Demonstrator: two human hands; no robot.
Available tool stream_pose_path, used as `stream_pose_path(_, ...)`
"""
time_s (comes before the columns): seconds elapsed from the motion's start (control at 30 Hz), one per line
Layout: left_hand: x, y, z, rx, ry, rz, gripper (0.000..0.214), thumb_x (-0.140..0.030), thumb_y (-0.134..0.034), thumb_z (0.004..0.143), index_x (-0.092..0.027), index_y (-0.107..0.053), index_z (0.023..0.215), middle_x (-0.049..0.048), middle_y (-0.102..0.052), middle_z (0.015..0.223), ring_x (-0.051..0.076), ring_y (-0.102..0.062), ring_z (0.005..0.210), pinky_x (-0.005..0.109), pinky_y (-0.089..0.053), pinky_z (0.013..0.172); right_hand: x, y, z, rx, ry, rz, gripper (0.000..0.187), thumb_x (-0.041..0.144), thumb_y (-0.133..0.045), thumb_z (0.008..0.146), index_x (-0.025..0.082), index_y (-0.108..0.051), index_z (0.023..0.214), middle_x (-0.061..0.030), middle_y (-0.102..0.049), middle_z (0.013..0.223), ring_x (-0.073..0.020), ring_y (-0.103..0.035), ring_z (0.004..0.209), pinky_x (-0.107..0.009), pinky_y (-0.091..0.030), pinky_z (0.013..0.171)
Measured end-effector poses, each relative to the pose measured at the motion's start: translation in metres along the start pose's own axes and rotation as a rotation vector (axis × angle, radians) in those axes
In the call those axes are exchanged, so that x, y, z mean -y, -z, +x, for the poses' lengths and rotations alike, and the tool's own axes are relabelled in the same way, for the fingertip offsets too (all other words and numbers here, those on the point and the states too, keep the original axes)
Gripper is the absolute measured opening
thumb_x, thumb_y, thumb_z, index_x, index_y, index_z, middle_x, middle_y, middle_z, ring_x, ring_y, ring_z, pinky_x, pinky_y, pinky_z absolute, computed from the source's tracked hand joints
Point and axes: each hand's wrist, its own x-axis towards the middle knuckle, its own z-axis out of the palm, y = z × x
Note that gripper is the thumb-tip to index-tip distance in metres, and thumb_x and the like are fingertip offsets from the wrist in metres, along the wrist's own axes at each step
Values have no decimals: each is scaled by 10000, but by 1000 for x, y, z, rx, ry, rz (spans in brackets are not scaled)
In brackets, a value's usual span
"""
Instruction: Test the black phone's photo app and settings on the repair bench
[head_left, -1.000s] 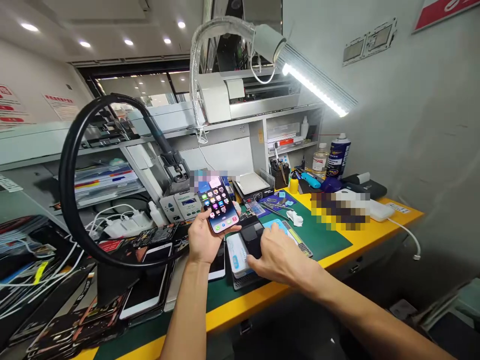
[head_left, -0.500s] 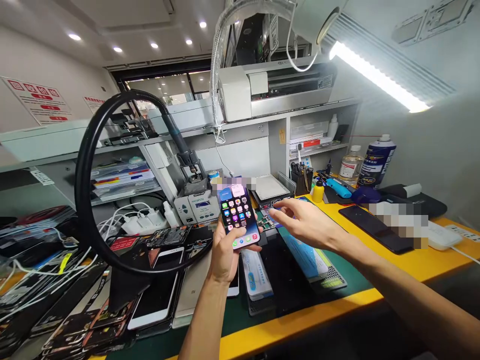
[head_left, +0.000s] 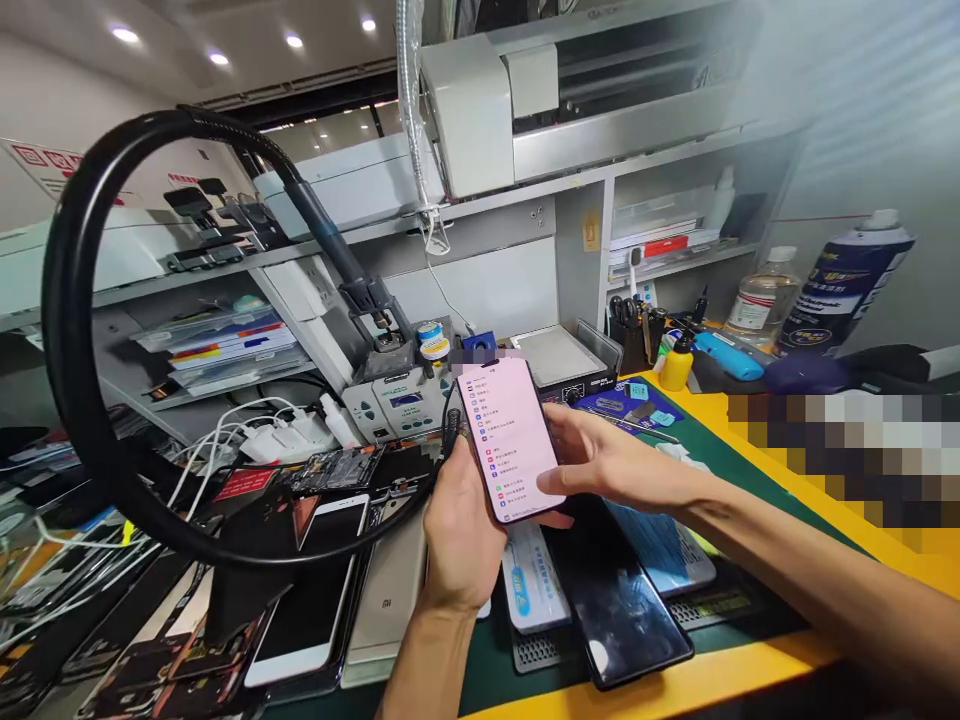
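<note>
On my feed the smartphone (head_left: 510, 440) shows a smooth, glossy glass face, and the black phone (head_left: 615, 600) lying flat is just as shiny (glare and all, from here). The thick hose (head_left: 56, 330) reads as matt black rubber, and the green bench mat (head_left: 487, 670) looks matt too.

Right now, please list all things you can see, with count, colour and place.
Held smartphone: one, white screen, in left hand.
Second smartphone: one, black, on the green mat.
Other phones: several, silver and white, left of the left hand.
Spray can: one, blue, far right.
Small bottle: one, yellow, behind the mat.
Looped hose: one, black, left foreground.
Soldering station: one, pale grey, behind the held smartphone.
Left hand: one, around the held smartphone.
Right hand: one, fingers at its screen.
</note>
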Motion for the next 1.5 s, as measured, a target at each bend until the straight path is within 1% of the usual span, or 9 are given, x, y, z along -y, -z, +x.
stream_pose_path(0.2,3,1,1,-7,46,28,665,-676,-447,958,-219,-603,1417,141,-682,1361,433,-640,1214,581,-629,863,-1,-1,-5,-37,-20,-5,528,82,-720,766,192,-572,1261,-54,-711,1281,-231,-658,1206,-362,-495,1036)
stream_pose_path(0.37,4,3,2,-13,66,33,717,-712,-440,942,-213,-593,1433,150,-675,1368,444,-630,1229,591,-627,863,-2,-4,-4,-76,5,23,378,254,-752,855,171,-604,1193,-70,-719,1222,-205,-685,1058,-337,-519,951)
stream_pose_path(0.47,4,3,1,-17,72,34,732,-720,-436,942,-217,-576,1455,148,-678,1364,440,-632,1226,592,-627,862,-5,-4,-3,-91,11,23,350,340,-745,893,169,-616,1171,-52,-732,1106,-176,-674,927,-313,-527,865)
stream_pose_path(0.57,4,3,0,-17,76,39,752,-736,-442,932,-212,-586,1452,153,-692,1337,441,-637,1218,595,-626,860,-7,-3,-3,-106,7,9,349,383,-728,915,175,-624,1176,-51,-731,1098,-170,-665,876,-309,-523,817)
stream_pose_path(0.83,5,3,2,-1,75,33,756,-743,-430,934,-210,-590,1446,161,-694,1337,440,-647,1203,595,-626,860,-8,-2,-6,-77,2,31,341,208,-723,875,193,-619,1199,-51,-730,1198,-208,-680,1058,-333,-518,928)
stream_pose_path(1.0,5,4,0,12,69,10,735,-716,-413,957,-201,-574,1457,162,-686,1349,434,-641,1213,590,-626,867,-7,-2,-5,-85,3,26,321,211,-704,885,192,-624,1196,-54,-733,1199,-205,-691,1061,-336,-520,958)
stream_pose_path(1.17,6,2,1,13,67,14,724,-713,-391,965,-200,-601,1431,163,-691,1339,433,-647,1206,596,-626,865,-6,-3,-4,-87,-7,11,388,282,-753,869,189,-623,1224,-66,-739,1209,-227,-702,1076,-354,-528,950)
stream_pose_path(1.33,6,3,2,32,75,-1,712,-697,-355,983,-205,-597,1436,161,-692,1341,430,-654,1201,600,-624,872,-6,-1,-4,-85,-19,-12,437,162,-759,818,181,-629,1235,-56,-745,1197,-208,-698,1074,-338,-520,961)
stream_pose_path(1.5,4,3,0,67,70,-6,733,-681,-318,1002,-181,-546,1487,173,-686,1352,431,-653,1209,616,-612,888,-15,5,0,-142,-49,48,377,368,-755,887,166,-672,1194,-75,-748,1103,-196,-687,911,-333,-536,828)
